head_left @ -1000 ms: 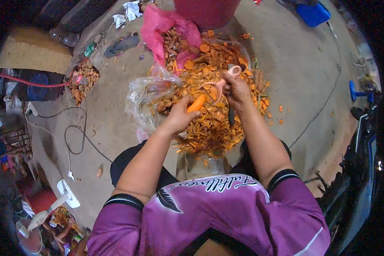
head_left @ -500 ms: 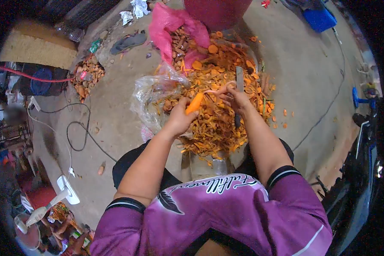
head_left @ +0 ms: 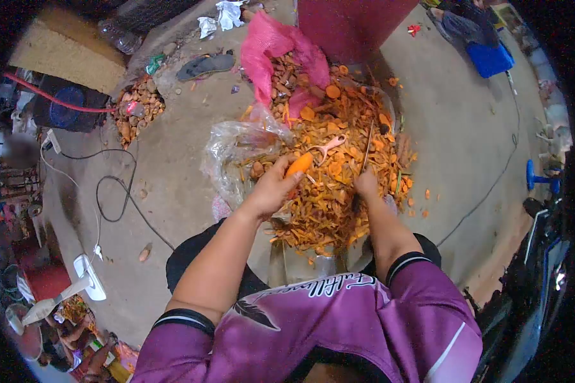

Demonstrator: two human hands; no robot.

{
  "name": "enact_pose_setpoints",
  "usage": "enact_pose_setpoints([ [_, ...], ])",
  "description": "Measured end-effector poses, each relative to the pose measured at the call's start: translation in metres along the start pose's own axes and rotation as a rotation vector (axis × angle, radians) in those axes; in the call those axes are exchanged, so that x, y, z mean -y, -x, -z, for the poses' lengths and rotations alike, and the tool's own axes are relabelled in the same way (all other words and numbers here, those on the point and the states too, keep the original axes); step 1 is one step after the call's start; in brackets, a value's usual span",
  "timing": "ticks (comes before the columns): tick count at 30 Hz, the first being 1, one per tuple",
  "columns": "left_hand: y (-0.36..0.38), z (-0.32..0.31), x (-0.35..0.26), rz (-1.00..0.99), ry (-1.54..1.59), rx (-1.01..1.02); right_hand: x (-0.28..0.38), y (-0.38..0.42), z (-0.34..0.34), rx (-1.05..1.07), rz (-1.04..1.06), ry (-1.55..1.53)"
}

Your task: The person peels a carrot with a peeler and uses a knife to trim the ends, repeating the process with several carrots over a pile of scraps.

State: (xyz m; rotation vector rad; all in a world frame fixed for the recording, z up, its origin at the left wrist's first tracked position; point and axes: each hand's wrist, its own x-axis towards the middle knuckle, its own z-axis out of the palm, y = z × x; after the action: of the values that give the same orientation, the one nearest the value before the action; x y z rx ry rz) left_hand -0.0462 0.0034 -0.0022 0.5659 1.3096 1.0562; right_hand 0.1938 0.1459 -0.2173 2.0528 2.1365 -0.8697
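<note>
A peeled orange carrot (head_left: 299,164) is gripped in my left hand (head_left: 273,188), its thick end pointing up and right. Just beyond its tip a pink peeler (head_left: 330,147) lies on the heap of orange peelings (head_left: 326,210). My right hand (head_left: 366,184) is closed at the lower end of a knife (head_left: 368,143), whose thin blade points up over the heap. The handle is hidden in my fingers. Clear plastic (head_left: 227,150) lies left of the heap, and a pink mesh bag (head_left: 268,45) with unpeeled pieces is behind it.
A large dark red container (head_left: 358,29) stands behind the heap. A pile of brown pieces (head_left: 137,108), a sandal (head_left: 206,66) and a black cable (head_left: 132,191) are on the left floor. A blue dustpan-like object (head_left: 489,59) is at the back right.
The peeler has left my right hand and lies on the heap. My right hand has moved down and closed on the knife. The camera view has shifted slightly.
</note>
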Motion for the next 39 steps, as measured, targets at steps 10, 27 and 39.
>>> enact_pose_setpoints([
  [10,-0.002,-0.024,-0.017,0.003,0.211,0.133,0.072,0.049,0.155,0.418,-0.198,-1.133],
  [27,-0.007,-0.039,-0.018,0.255,0.219,0.580,0.103,0.111,0.182,0.484,0.466,-0.464],
  [39,-0.012,-0.031,-0.023,0.458,0.146,0.664,0.100,0.115,0.166,0.601,0.541,-0.515],
])
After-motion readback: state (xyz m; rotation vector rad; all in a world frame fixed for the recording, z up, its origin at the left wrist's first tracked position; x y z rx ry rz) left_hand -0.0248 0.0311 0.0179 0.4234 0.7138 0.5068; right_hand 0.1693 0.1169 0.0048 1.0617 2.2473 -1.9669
